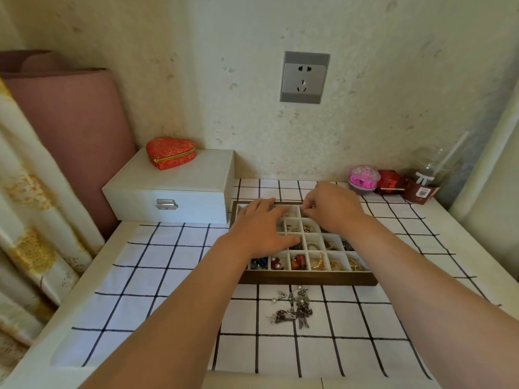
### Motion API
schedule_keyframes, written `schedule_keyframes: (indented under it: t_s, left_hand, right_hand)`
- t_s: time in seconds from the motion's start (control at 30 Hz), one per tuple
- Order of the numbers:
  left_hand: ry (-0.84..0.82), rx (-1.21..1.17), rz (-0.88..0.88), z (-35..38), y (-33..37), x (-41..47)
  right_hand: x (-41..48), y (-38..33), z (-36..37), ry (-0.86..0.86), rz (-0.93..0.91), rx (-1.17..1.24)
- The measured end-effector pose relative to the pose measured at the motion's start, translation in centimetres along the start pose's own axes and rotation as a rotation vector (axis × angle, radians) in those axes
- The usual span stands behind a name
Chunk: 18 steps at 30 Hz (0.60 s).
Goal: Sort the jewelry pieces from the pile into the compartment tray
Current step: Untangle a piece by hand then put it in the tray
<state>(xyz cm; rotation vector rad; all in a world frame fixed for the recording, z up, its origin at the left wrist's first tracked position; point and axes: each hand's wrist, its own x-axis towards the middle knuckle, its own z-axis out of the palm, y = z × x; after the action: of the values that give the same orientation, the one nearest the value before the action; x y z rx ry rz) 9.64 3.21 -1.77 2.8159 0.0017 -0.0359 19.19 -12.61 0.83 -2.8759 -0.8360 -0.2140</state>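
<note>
Checked tablecloth [168, 276] | left hand [262, 228] fingers straight, likely steadying compartment tray [309, 277] | right hand [331, 209] fingertips pinched narrow over far compartment, hold unclear | pile [293, 307] near side.

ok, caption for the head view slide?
Left hand lies flat over the dark wooden compartment tray, right hand curls over a far cell; silver jewelry pile waits on black-and-white checked cloth.

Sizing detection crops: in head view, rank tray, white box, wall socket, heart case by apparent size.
1. tray and white box: look alike; tray partly covered
2. wall socket
3. heart case
</note>
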Motion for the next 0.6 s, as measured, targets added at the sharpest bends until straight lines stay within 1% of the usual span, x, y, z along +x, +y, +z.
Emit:
schedule_keyframes:
  t_s: [0.17, 0.3, 0.43, 0.5, 0.6]
  left_hand:
    - [0.048, -0.031, 0.027, -0.3, -0.1, -0.7]
    - [0.159, -0.072, 0.069, -1.1, -0.2, -1.7]
    - [0.278, -0.114, 0.135, -2.0, 0.0, -3.8]
    - [0.275, -0.148, 0.174, -2.4, 0.2, -5.3]
    - [0.192, -0.183, 0.185, -2.9, 0.4, -7.7]
  right_hand:
    - [-0.2, 0.3, 0.2, 0.017, 0.030, 0.113]
    - [-0.7, 0.8, -1.0, 0.029, 0.041, 0.215]
    - [-2.9, -0.4, -2.7, 0.035, -0.025, 0.299]
    - [-4.7, -1.5, -3.3, -0.007, -0.095, 0.339]
    - [-7.4, -3.2, -3.8, -0.116, -0.201, 0.378]
